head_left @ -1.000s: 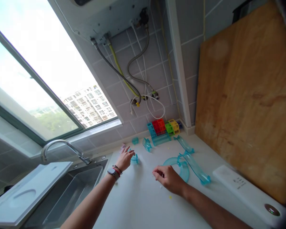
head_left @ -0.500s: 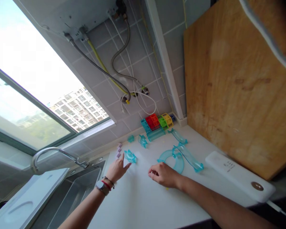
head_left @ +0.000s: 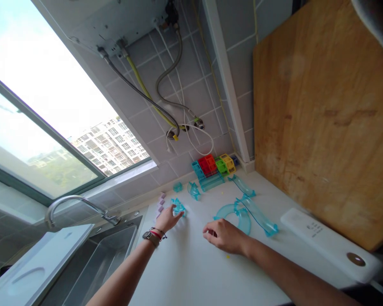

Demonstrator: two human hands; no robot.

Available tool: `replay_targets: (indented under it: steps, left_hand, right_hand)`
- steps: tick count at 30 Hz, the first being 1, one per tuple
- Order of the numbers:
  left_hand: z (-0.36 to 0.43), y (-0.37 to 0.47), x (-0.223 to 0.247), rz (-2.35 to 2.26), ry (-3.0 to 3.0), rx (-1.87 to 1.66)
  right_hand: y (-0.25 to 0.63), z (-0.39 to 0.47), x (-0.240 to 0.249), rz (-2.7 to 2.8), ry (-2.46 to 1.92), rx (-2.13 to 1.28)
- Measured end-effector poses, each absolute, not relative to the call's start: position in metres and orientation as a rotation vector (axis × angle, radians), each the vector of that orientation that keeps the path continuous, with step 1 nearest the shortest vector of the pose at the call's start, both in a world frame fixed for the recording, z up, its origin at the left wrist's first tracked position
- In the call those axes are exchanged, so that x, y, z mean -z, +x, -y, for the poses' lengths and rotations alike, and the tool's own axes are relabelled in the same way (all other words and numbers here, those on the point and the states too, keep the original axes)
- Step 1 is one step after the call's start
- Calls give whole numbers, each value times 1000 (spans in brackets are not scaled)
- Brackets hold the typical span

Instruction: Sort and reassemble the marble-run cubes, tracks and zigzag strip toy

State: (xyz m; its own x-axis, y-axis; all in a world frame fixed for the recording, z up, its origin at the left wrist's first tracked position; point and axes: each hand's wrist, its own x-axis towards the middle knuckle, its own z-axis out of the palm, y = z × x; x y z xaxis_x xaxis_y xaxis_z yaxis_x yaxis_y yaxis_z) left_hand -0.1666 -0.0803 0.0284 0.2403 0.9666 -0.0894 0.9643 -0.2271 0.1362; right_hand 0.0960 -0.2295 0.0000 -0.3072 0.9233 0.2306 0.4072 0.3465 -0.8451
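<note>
One blue piece (head_left: 178, 205) at parted fingertips of left hand (head_left: 166, 219), hold unclear; apparently a reaching step, next needing a gentle pinch; right hand (head_left: 221, 234) loosely curled, contents hidden.

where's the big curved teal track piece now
In the head view, the big curved teal track piece lies right of centre on the countertop, between the right hand and the long chute.

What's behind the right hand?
Behind the right hand, part of a see-through, curved blue piece shows on the white counter. Whatever the hand covers can't be seen, nor can what's inside its curled fingers, if anything.
</note>
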Motion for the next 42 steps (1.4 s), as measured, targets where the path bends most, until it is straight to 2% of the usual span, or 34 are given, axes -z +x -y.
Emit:
replay_targets:
  steps: [32, 42]
  left_hand:
    - [32, -125, -13, -1692, 2577, -93]
    - [57, -119, -9, -1677, 2483, -392]
  right_hand:
    - [113, 228, -9, 1859, -1248, -864]
    - [113, 227, -10, 1867, -1240, -861]
